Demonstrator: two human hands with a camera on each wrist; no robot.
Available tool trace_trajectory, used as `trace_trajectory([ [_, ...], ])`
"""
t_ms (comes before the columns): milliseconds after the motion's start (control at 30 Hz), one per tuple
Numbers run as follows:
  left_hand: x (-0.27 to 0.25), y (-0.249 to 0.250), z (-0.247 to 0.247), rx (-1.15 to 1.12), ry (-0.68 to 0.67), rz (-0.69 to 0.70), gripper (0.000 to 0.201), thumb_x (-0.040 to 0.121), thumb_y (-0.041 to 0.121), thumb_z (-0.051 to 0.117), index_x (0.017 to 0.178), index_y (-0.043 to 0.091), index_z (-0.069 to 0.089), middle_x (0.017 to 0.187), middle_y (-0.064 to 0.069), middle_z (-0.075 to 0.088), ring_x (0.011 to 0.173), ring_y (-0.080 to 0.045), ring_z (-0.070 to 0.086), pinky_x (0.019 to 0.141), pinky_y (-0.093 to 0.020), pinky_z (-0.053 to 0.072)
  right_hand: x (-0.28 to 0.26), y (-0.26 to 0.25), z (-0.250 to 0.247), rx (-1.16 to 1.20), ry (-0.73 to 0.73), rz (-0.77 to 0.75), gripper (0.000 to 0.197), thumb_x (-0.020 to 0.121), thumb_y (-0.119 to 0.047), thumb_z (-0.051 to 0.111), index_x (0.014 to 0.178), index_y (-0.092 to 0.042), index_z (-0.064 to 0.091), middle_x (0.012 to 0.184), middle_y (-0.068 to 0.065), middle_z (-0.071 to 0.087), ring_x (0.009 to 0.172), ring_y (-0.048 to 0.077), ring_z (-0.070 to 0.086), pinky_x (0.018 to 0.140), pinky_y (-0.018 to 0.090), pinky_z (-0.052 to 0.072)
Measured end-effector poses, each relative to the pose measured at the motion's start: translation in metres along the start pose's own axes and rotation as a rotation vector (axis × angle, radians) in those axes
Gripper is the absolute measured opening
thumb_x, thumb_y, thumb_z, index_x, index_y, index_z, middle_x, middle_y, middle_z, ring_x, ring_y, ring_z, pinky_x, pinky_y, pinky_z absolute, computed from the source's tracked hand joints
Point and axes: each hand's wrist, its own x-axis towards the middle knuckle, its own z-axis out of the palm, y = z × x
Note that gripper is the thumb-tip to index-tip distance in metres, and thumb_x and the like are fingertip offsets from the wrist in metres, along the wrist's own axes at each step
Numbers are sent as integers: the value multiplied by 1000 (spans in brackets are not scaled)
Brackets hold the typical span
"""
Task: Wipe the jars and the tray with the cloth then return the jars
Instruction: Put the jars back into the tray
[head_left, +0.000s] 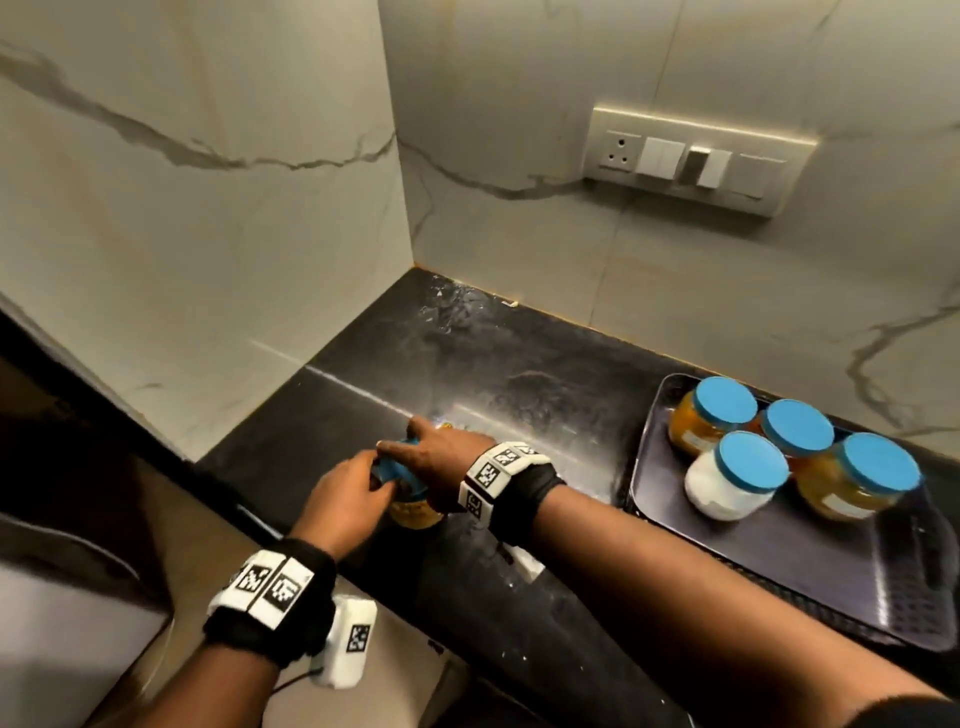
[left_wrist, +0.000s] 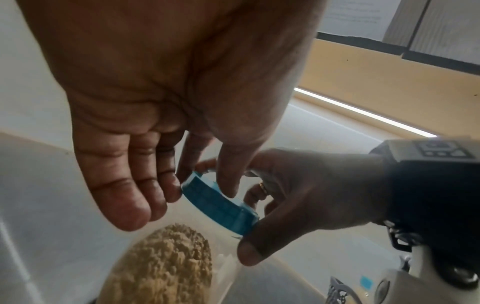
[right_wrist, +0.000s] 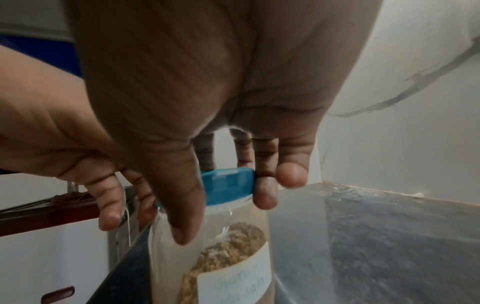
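A clear jar (head_left: 413, 512) of brown grains with a blue lid (head_left: 392, 470) stands near the front edge of the black counter (head_left: 519, 374). Both hands are on its lid. My left hand (head_left: 353, 493) pinches the lid (left_wrist: 221, 205) between thumb and fingers from the left. My right hand (head_left: 431, 452) grips the lid (right_wrist: 228, 185) from above, thumb in front and fingers behind. A paper label (right_wrist: 233, 281) is on the jar's side. To the right lies a dark tray (head_left: 779, 561) carrying several blue-lidded jars (head_left: 737, 478). No cloth is in view.
Marble walls close the counter at the left and back, meeting in a corner (head_left: 415, 265). A switch panel (head_left: 691, 161) is on the back wall. Bare counter lies between the held jar and the tray. A white surface (head_left: 62, 623) sits lower left, below the counter.
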Motion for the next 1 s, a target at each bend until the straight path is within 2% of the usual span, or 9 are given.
trace_trajectory([
  [133, 6, 14, -1, -91, -45, 81, 34, 96, 28, 63, 130, 19, 64, 115, -7, 73, 103, -26, 69, 86, -35, 54, -13, 10, -4, 46, -1, 87, 72, 73, -42, 81, 131, -20, 44, 112, 14, 50, 89, 38, 63, 59, 38, 49],
  [300, 21, 62, -1, -234, -38, 248, 30, 95, 30, 62, 125, 33, 59, 99, -4, 73, 88, -21, 73, 84, -46, 58, -56, 48, -16, 256, 56, 295, 76, 64, -37, 87, 123, -13, 46, 116, 11, 58, 100, 32, 61, 79, 38, 53],
  [400, 22, 116, 6, -337, -80, 403, 28, 98, 23, 59, 124, 33, 56, 86, -1, 70, 71, -14, 72, 77, -47, 59, -105, 79, -28, 361, 170, 425, 77, 64, -41, 85, 127, -20, 46, 120, 6, 59, 107, 29, 59, 87, 41, 52],
  [533, 11, 192, 20, -551, -205, 608, 33, 99, 14, 59, 124, 36, 55, 92, 0, 72, 72, -17, 71, 62, -36, 57, -187, 110, -60, 429, 307, 618, 75, 68, -50, 81, 133, -36, 46, 119, 3, 58, 108, 24, 58, 92, 38, 51],
  [667, 6, 261, 51, -694, -292, 713, 34, 99, 4, 57, 125, 25, 53, 106, 0, 70, 72, -19, 68, 50, -24, 51, -267, 133, -85, 572, 523, 945, 65, 68, -57, 82, 120, -29, 57, 103, -5, 63, 91, 21, 67, 69, 30, 57],
  [733, 3, 284, 66, -697, -342, 751, 32, 99, 3, 56, 123, 22, 53, 106, -3, 69, 72, -19, 65, 47, -21, 49, -299, 143, -89, 699, 607, 1074, 62, 66, -58, 83, 113, -26, 57, 96, -1, 66, 68, 18, 68, 53, 32, 57],
  [800, 1, 299, 79, -690, -382, 771, 30, 99, 4, 56, 123, 21, 55, 108, -7, 69, 72, -19, 65, 49, -23, 49, -326, 153, -91, 774, 651, 1136, 61, 69, -55, 82, 112, -21, 56, 91, 5, 69, 59, 23, 67, 50, 39, 58],
  [867, 2, 308, 92, -650, -393, 780, 28, 98, 8, 58, 123, 21, 56, 109, -6, 69, 73, -20, 67, 55, -23, 49, -348, 159, -91, 781, 664, 1192, 62, 71, -56, 81, 115, -20, 55, 95, 6, 70, 70, 30, 72, 55, 44, 60],
  [1000, 6, 317, 114, -477, -352, 780, 36, 94, 22, 68, 129, 22, 58, 114, 1, 68, 81, -15, 66, 66, -30, 51, -372, 169, -82, 627, 579, 1203, 71, 69, -55, 82, 126, -23, 54, 118, 1, 63, 97, 21, 66, 74, 40, 62],
])
